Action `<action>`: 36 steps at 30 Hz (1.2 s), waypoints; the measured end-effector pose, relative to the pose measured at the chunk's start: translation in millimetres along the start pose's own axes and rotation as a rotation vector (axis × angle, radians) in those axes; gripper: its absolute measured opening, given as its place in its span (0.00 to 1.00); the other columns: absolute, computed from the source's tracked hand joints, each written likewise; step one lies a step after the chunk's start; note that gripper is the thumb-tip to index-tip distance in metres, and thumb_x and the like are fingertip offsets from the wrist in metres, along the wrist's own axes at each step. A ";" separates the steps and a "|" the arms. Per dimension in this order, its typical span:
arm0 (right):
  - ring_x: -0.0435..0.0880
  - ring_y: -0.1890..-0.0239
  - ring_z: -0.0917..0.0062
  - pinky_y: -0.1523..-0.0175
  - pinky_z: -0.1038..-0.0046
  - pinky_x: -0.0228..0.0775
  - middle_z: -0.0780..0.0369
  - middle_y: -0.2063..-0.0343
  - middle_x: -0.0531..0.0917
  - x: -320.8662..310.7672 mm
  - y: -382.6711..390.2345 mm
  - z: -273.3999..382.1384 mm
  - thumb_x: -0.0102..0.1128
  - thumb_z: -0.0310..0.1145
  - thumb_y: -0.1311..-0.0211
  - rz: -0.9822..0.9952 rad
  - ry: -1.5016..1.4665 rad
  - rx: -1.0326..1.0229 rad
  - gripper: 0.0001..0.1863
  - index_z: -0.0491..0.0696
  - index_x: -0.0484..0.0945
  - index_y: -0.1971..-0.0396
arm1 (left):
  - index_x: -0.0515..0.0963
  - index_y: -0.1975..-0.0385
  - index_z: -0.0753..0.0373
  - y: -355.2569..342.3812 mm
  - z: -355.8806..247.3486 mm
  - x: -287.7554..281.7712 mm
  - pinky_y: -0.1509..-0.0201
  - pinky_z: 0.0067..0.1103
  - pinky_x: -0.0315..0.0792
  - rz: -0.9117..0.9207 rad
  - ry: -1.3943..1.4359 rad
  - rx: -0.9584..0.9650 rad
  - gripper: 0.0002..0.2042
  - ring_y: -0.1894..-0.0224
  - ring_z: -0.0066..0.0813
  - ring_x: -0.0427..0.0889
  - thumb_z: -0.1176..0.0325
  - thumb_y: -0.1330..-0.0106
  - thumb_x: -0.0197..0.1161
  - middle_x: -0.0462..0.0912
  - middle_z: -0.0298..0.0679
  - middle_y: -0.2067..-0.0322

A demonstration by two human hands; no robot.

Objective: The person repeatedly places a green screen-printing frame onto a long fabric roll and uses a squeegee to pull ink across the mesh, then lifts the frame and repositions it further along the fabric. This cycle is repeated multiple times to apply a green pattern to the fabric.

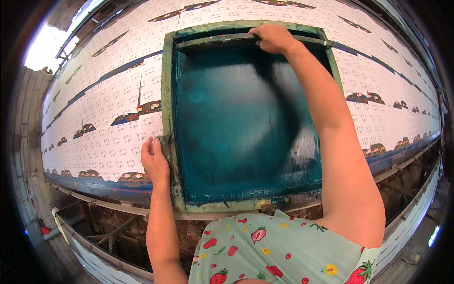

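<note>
A square screen-printing frame (pixel 168 99) of worn green wood lies on a long table before me. Teal ink coats its mesh (pixel 227 123), glossy in places. Along the inside of the far rail stands a wooden squeegee (pixel 215 41), running nearly the frame's full width. My right hand (pixel 274 39) grips it right of its middle, my forearm reaching across the mesh's right side. At the frame's left rail is my left hand (pixel 154 161), fingers curled in beside a small dark tab (pixel 163 140). Whatever those fingers hold is hidden.
White small-patterned sheets (pixel 109 106) cover the table on both sides, with dark floral strips (pixel 137 112) showing between them. Wooden rails (pixel 127 207) and beams run below the near edge. Beyond the left end is a plank-like floor (pixel 23 123).
</note>
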State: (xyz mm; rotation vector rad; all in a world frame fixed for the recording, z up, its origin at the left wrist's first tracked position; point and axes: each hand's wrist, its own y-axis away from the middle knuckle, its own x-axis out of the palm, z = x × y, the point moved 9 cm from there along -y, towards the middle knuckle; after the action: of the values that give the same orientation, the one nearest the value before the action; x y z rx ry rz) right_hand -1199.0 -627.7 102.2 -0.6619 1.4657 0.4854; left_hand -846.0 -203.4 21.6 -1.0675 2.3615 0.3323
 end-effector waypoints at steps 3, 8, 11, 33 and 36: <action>0.92 0.43 0.54 0.38 0.50 0.85 0.55 0.48 0.93 1.9 32.7 20.8 0.64 0.33 0.32 0.031 -0.022 0.002 0.23 0.58 0.87 0.38 | 0.82 0.35 0.72 -6.5 -0.7 4.0 0.40 0.28 0.78 0.020 0.063 0.036 0.23 0.48 0.30 0.85 0.56 0.15 0.64 0.89 0.45 0.48; 0.91 0.46 0.51 0.41 0.49 0.85 0.54 0.50 0.93 0.1 112.8 65.5 0.65 0.33 0.32 0.067 -0.079 0.002 0.21 0.57 0.88 0.40 | 0.85 0.42 0.72 -8.3 -4.1 9.8 0.38 0.27 0.77 0.058 0.126 0.059 0.20 0.48 0.29 0.85 0.57 0.14 0.63 0.90 0.43 0.50; 0.91 0.46 0.51 0.41 0.49 0.85 0.54 0.49 0.92 -10.1 165.1 103.9 0.66 0.33 0.32 0.069 -0.092 -0.003 0.20 0.57 0.88 0.40 | 0.85 0.43 0.73 -15.2 5.3 9.2 0.43 0.27 0.80 0.074 0.200 0.089 0.21 0.52 0.30 0.87 0.56 0.16 0.66 0.91 0.44 0.54; 0.89 0.46 0.60 0.44 0.56 0.80 0.60 0.54 0.89 -36.5 411.8 262.5 0.75 0.35 0.39 -0.012 -0.158 -0.069 0.20 0.55 0.88 0.46 | 0.88 0.44 0.69 -12.8 -2.5 9.9 0.35 0.40 0.79 0.016 -0.034 0.157 0.27 0.43 0.54 0.90 0.46 0.22 0.66 0.92 0.57 0.47; 0.87 0.45 0.60 0.45 0.57 0.77 0.60 0.54 0.87 -39.0 423.4 265.5 0.82 0.48 0.41 -0.026 -0.192 -0.104 0.25 0.54 0.87 0.47 | 0.89 0.47 0.69 -20.6 -1.5 13.5 0.34 0.42 0.79 -0.023 -0.104 0.218 0.27 0.43 0.57 0.90 0.46 0.22 0.65 0.92 0.58 0.49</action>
State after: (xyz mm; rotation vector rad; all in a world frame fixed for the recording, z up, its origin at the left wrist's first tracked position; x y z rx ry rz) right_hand -1287.6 -134.5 89.2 -0.6958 1.2559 0.5917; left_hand -838.5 -226.1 15.2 -0.9506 2.2320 0.1144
